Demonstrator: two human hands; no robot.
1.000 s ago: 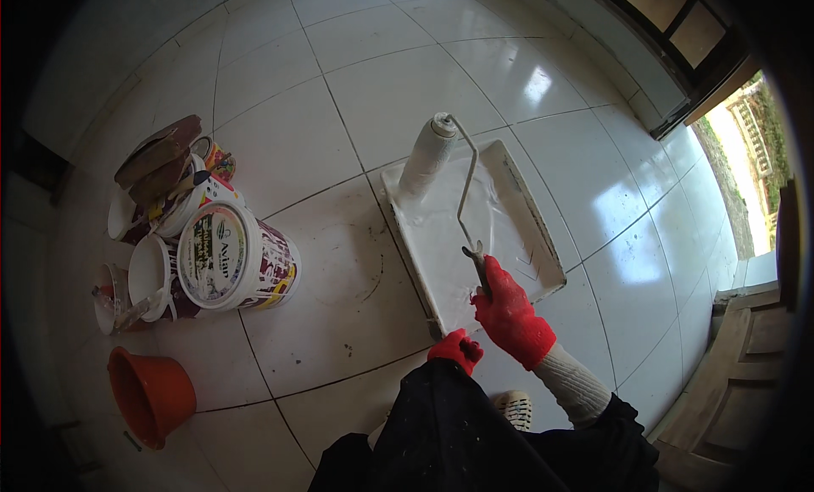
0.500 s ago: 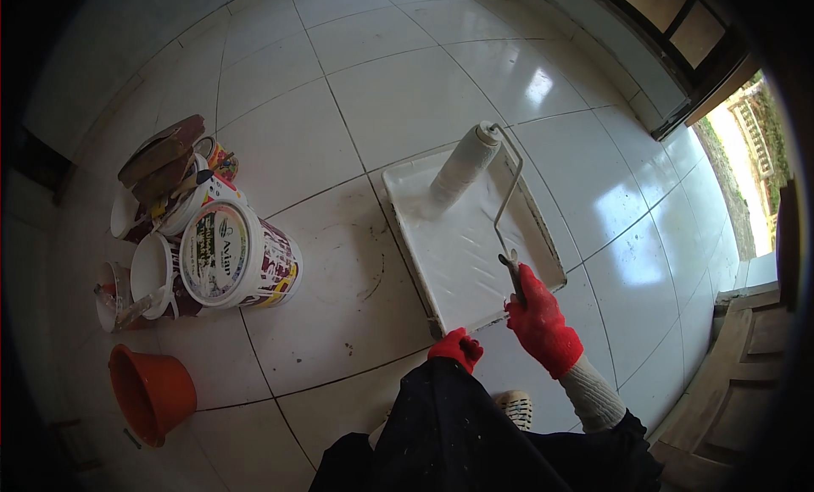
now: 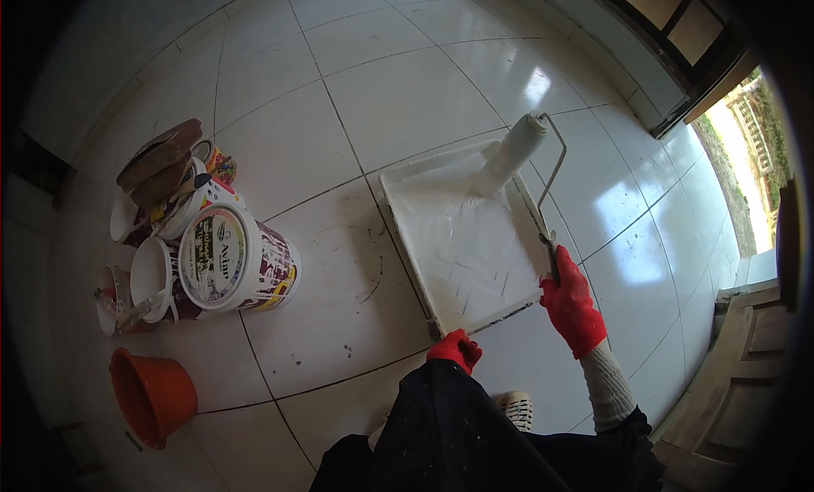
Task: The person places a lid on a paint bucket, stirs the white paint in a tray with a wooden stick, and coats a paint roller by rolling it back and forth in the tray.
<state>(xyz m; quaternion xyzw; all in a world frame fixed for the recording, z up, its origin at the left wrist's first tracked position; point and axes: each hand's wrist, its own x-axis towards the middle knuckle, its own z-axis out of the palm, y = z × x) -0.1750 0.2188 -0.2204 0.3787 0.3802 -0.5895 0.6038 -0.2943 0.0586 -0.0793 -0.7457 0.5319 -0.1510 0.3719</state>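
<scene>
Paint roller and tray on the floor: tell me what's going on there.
The red-gloved right hand grips the paint roller by its handle. The red-gloved left hand is at the near left corner of the tray; whether it grips it is hard to tell. White paint coats the tray, and the roller slants over its far right side. Several buckets stand off to the left.

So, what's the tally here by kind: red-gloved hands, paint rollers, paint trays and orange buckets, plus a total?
Red-gloved hands, the left hand and the right hand: 2
Paint roller: 1
Paint tray: 1
Orange bucket: 1
Total: 5
</scene>
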